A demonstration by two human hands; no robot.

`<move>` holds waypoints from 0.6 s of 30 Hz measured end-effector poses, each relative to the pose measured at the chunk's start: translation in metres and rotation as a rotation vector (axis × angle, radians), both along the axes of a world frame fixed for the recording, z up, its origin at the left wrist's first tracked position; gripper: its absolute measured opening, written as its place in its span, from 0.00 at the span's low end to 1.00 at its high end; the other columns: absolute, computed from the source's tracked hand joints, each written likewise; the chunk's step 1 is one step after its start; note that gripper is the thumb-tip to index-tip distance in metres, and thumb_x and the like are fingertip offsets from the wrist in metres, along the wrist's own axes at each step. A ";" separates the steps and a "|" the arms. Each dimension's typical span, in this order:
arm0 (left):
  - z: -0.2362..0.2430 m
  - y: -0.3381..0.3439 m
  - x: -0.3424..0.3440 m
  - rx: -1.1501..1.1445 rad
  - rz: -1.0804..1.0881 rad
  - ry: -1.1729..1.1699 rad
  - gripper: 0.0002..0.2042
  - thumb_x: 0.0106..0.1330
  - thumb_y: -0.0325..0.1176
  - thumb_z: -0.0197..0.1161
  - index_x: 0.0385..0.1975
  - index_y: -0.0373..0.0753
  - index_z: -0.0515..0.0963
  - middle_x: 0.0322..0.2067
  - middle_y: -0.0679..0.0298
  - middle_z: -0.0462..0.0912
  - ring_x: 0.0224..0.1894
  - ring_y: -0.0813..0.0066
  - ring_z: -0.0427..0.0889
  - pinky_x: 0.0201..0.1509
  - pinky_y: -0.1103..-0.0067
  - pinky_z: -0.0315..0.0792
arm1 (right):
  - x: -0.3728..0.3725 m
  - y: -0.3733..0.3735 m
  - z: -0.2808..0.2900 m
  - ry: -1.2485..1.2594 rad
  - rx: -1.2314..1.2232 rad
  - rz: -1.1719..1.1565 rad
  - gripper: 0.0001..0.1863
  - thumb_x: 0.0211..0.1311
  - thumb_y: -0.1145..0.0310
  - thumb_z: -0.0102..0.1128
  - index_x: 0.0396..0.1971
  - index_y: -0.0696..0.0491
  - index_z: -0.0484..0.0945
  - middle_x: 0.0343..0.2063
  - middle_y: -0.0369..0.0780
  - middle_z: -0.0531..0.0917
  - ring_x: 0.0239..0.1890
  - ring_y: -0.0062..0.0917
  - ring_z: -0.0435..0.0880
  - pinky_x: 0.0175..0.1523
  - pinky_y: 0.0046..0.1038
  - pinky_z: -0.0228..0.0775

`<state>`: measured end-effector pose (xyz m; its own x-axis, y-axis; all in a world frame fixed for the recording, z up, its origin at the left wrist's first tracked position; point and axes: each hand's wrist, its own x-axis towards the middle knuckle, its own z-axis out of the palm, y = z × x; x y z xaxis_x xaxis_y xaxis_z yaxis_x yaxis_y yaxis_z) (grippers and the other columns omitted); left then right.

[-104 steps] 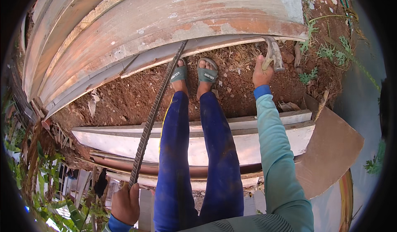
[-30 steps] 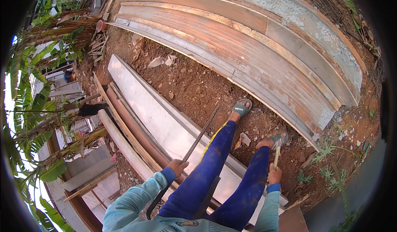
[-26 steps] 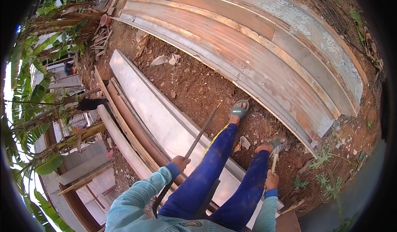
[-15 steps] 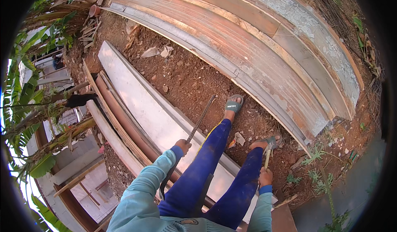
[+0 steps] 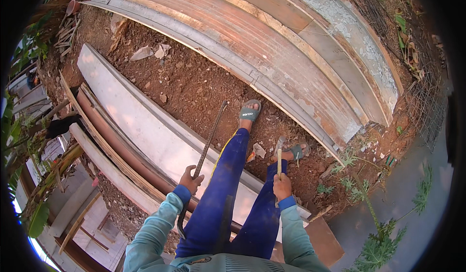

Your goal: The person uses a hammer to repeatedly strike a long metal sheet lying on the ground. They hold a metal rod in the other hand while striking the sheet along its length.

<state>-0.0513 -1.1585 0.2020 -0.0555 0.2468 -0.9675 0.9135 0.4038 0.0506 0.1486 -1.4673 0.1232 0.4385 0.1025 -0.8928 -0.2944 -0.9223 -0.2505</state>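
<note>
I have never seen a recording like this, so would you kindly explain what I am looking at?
No machine is at work here, just a person working bare-handed. The picture comes from a wide fisheye camera worn on the person's head, looking down, so straight edges appear bent. The left hand holds a dark ridged metal bar; the right hand grips a hammer by its handle. On the reddish soil lie pale scraps. A long white board lies nearer the person, and broad weathered panels lie beyond.
</note>
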 end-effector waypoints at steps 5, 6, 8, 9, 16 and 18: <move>0.006 0.013 0.019 -0.186 0.116 -0.068 0.28 0.67 0.54 0.62 0.60 0.43 0.73 0.26 0.63 0.77 0.14 0.83 0.69 0.18 0.83 0.66 | -0.015 0.098 0.072 0.018 0.307 0.062 0.13 0.70 0.62 0.51 0.45 0.57 0.70 0.34 0.57 0.80 0.40 0.57 0.79 0.42 0.49 0.69; 0.009 0.012 0.024 -0.167 0.042 -0.110 0.30 0.69 0.62 0.54 0.58 0.43 0.77 0.29 0.62 0.78 0.16 0.83 0.71 0.20 0.84 0.68 | -0.021 0.117 0.084 0.045 0.318 0.083 0.13 0.70 0.63 0.52 0.46 0.57 0.70 0.33 0.56 0.80 0.39 0.55 0.79 0.41 0.48 0.70; 0.007 0.012 0.024 -0.234 0.118 -0.103 0.33 0.69 0.65 0.50 0.58 0.43 0.76 0.30 0.62 0.78 0.19 0.83 0.73 0.20 0.84 0.69 | -0.038 0.151 0.100 0.086 0.376 0.149 0.14 0.69 0.64 0.52 0.48 0.58 0.70 0.34 0.55 0.80 0.40 0.54 0.80 0.41 0.47 0.71; 0.006 0.013 0.024 -0.270 0.157 -0.100 0.34 0.68 0.67 0.48 0.58 0.43 0.76 0.30 0.62 0.78 0.20 0.83 0.74 0.20 0.84 0.69 | -0.047 0.166 0.106 0.098 0.418 0.194 0.15 0.69 0.64 0.52 0.49 0.58 0.69 0.36 0.56 0.80 0.40 0.54 0.80 0.41 0.48 0.71; -0.002 0.000 0.017 -0.111 0.279 -0.101 0.30 0.69 0.61 0.53 0.40 0.34 0.83 0.28 0.61 0.82 0.28 0.76 0.79 0.37 0.79 0.74 | -0.090 0.208 0.133 0.268 0.495 0.362 0.24 0.71 0.63 0.47 0.57 0.66 0.63 0.43 0.56 0.80 0.45 0.50 0.81 0.49 0.46 0.73; -0.005 -0.009 0.005 -0.078 0.339 -0.071 0.26 0.69 0.57 0.57 0.35 0.34 0.82 0.24 0.63 0.80 0.25 0.76 0.78 0.33 0.79 0.74 | -0.096 0.198 0.131 0.274 0.573 0.336 0.22 0.71 0.61 0.48 0.55 0.64 0.67 0.42 0.55 0.81 0.45 0.49 0.81 0.50 0.45 0.73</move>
<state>-0.0466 -1.1674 0.1966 -0.0536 0.1507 -0.9871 0.7219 0.6889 0.0660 0.0524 -1.2698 0.2539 0.0683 0.6783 -0.7316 -0.1391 -0.7197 -0.6802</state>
